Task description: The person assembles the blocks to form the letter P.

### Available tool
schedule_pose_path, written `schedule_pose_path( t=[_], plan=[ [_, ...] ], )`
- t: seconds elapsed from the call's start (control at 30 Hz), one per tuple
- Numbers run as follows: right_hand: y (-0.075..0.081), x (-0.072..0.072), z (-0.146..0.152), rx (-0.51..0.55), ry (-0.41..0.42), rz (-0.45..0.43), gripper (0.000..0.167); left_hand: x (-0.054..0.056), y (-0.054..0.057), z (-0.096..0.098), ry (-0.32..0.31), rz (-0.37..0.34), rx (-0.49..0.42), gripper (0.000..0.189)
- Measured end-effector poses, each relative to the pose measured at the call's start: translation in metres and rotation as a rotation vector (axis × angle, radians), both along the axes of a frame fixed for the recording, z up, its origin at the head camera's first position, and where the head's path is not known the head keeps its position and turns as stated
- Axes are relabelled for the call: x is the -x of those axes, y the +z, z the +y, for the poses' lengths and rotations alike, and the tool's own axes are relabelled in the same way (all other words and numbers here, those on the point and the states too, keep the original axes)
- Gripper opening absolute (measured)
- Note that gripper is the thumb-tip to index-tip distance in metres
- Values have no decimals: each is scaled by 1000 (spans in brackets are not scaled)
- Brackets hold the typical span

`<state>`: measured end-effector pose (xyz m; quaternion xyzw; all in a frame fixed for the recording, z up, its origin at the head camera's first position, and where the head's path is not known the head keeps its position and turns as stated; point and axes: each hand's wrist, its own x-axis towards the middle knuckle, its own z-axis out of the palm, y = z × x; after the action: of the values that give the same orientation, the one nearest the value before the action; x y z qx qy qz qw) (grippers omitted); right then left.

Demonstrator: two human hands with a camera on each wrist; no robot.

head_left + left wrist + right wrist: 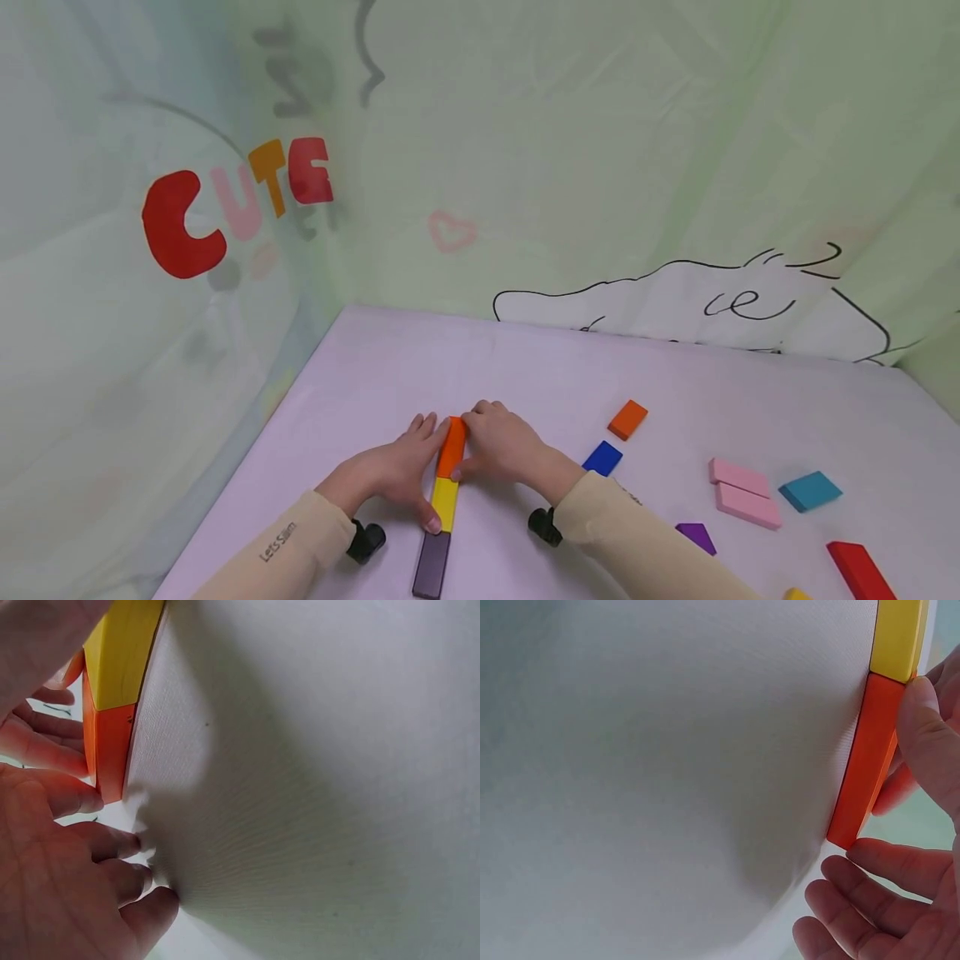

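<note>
An orange block, a yellow block and a dark purple block lie end to end in a straight row on the pale table. My right hand holds the orange block, index fingertip at its far end and thumb by the seam with the yellow one. From the left, my left hand spans the row with fairly straight fingers. Its thumb touches the yellow block near the dark purple one, and its index finger reaches the orange block's far end.
Loose on the right side are an orange block, a blue block, two pink blocks, a teal block, a purple piece and a red block. Cloth walls border the table's back and left.
</note>
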<state>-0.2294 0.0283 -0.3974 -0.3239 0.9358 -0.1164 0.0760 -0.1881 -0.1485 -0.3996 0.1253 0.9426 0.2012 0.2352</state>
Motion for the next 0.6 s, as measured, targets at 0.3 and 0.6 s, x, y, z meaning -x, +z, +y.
schedule_pose_path(
  t=[0.3,0.6],
  plan=[
    [3,1,6,-7,1,-24,69,1,0,0,-13,-5,27,129],
    [17,11,38,3,-122,-89,72,1,1,1,-12,-7,45,129]
  ],
)
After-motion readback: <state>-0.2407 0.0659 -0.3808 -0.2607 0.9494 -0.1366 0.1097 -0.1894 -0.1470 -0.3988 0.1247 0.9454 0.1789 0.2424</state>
